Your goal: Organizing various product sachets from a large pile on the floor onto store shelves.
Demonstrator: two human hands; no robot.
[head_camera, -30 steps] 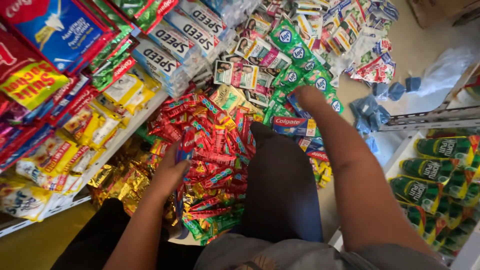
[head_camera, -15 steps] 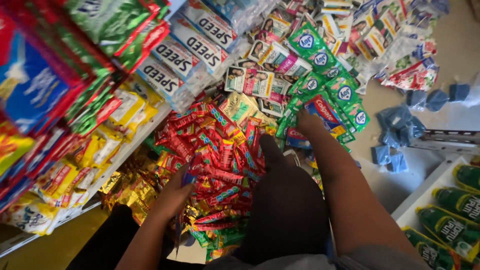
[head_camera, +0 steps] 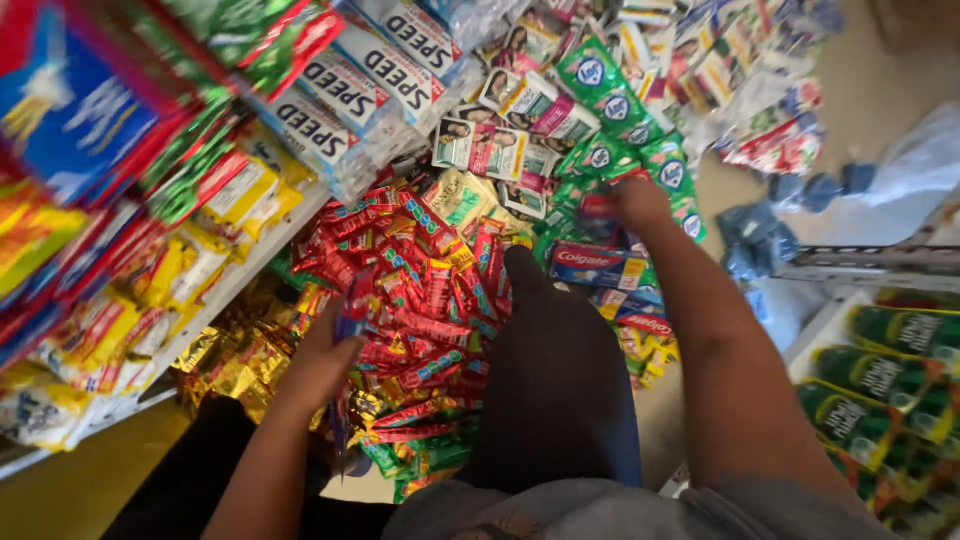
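A big pile of small red packets [head_camera: 420, 300] lies on the floor, just below the shelf [head_camera: 240, 275] edge. The left hand [head_camera: 325, 365] is closed on one red packet at the pile's left side. The right hand [head_camera: 640, 200] rests on green packets [head_camera: 610, 150] farther back; I cannot tell if its fingers are closed.

Red sachet strips [head_camera: 420, 300] lay heaped at centre. Gold foil packets [head_camera: 235, 365] sat low left, under the shelf [head_camera: 225, 290]. White oblong packs [head_camera: 350, 95] leaned at upper centre-left; yellow packets [head_camera: 240, 195] stood below them. Green sachets [head_camera: 620, 110] spread at upper right. Red-and-blue toothpaste boxes [head_camera: 600, 265] lay beside the heap. Green tubes [head_camera: 900, 375] filled the right edge.
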